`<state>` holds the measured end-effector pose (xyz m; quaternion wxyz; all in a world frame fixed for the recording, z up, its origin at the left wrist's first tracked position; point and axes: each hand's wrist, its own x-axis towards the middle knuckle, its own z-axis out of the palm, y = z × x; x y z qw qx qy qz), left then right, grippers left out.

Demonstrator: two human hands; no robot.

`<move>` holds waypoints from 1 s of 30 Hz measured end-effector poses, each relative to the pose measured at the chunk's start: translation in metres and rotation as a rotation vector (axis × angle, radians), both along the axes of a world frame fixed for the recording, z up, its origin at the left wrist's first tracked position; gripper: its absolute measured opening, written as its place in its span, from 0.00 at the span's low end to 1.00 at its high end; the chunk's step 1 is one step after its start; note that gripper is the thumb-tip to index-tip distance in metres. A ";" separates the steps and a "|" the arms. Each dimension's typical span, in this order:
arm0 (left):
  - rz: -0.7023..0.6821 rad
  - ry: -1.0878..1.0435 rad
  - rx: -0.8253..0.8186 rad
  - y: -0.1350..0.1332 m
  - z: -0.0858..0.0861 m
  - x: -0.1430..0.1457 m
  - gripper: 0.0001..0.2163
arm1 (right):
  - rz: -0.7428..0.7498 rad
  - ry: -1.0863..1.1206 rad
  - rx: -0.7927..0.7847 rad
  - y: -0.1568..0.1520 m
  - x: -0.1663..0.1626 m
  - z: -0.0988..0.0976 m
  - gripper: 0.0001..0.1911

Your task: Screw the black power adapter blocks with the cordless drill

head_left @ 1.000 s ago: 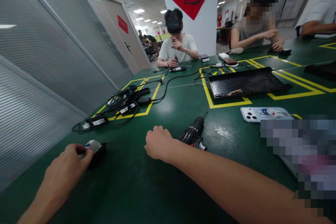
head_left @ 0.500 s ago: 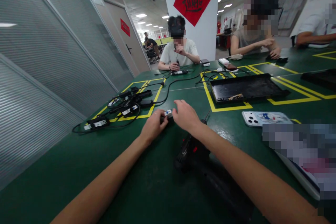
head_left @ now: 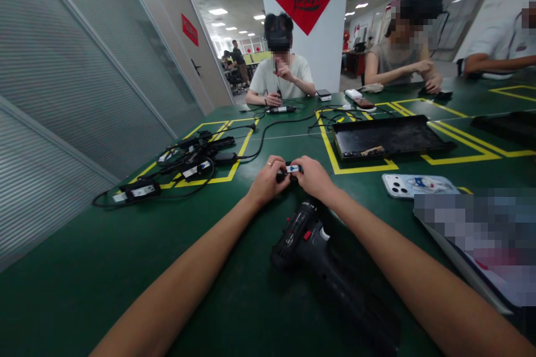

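Note:
My left hand (head_left: 268, 181) and my right hand (head_left: 313, 177) meet over the green table (head_left: 125, 268), both closed around a small black part with a blue-and-white label (head_left: 290, 169). A ring shows on my left hand. Just behind my hands, between my forearms, a black power screwdriver (head_left: 301, 234) lies on the table, its nose pointing toward my hands.
A pile of black adapters with cables (head_left: 184, 164) lies at the left inside yellow tape. A black tray (head_left: 389, 136) sits ahead right, a white phone (head_left: 416, 184) right of my hands. Three people sit across the table.
My left hand carried the labelled part from the near left edge to the middle, and my right hand joined it. Both hands now hold it slightly further right than half a second ago.

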<state>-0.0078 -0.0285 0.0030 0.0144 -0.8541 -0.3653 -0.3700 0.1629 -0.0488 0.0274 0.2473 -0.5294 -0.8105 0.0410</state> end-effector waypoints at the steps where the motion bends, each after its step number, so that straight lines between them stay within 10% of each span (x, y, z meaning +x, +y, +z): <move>1: -0.002 -0.016 -0.008 0.000 0.000 0.000 0.08 | 0.000 -0.002 0.003 0.000 0.000 0.000 0.13; 30: 0.049 -0.071 -0.014 -0.007 -0.003 0.008 0.14 | -0.131 -0.123 0.062 -0.006 -0.005 -0.001 0.13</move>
